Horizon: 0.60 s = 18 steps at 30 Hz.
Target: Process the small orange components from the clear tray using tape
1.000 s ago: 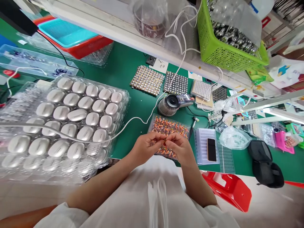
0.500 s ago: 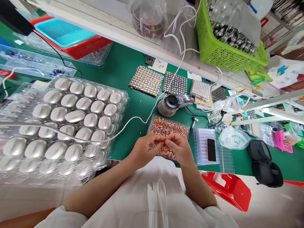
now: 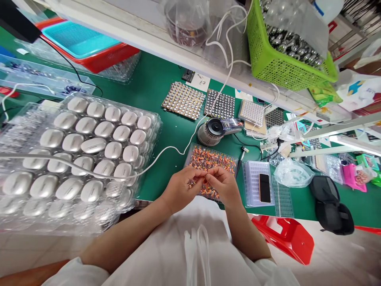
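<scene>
My left hand (image 3: 181, 186) and my right hand (image 3: 224, 183) meet fingertip to fingertip above a clear tray (image 3: 188, 162) of small orange parts. Both are closed in a pinch. A tiny dark piece shows between the fingertips, too small to name, and the fingers hide most of it. Under and around my hands lie the orange parts (image 3: 226, 162), packed close together. Just beyond the tray stands a round grey device with a black top (image 3: 210, 132). A slim tool with a black handle (image 3: 240, 158) rests by the tray's right side.
Stacked clear trays of silvery rounded shells (image 3: 94, 145) take up the left. A white cable (image 3: 166, 147) crosses the table. On the right, a phone (image 3: 264, 188) lies on stacked clear plastic trays (image 3: 250, 186). A shelf holds a green basket (image 3: 279, 71). Studded plates (image 3: 183, 100) lie behind.
My hands stay together above the tray, with only slight finger movement. The right fingertips have shifted a little. The view has moved very slightly.
</scene>
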{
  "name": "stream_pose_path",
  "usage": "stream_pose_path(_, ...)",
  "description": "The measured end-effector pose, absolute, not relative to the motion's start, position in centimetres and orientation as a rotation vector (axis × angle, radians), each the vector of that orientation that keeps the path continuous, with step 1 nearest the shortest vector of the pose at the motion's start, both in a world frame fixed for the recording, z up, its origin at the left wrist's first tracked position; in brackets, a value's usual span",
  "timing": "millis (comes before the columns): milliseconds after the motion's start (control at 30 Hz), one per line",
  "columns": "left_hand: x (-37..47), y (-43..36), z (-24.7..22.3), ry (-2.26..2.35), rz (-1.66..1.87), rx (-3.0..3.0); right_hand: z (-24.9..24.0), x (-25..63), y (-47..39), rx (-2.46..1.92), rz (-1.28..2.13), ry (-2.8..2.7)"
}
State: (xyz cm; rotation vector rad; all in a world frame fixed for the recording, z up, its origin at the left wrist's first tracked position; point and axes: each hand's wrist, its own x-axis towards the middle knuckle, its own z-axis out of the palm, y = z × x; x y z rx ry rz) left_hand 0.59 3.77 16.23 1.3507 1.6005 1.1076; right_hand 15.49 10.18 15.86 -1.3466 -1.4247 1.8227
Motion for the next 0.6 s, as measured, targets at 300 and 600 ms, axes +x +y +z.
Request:
stream_pose_path(300,0.6,3.9,15.9,1.621,1.129,1.276,15.1,15.0,10.1,-1.29,1.889,-1.292)
stream_pose_path(600,0.1,4.0,15.0,1.491,1.122,0.956,14.6,16.4,10.9,-1.151,2.063,-1.243)
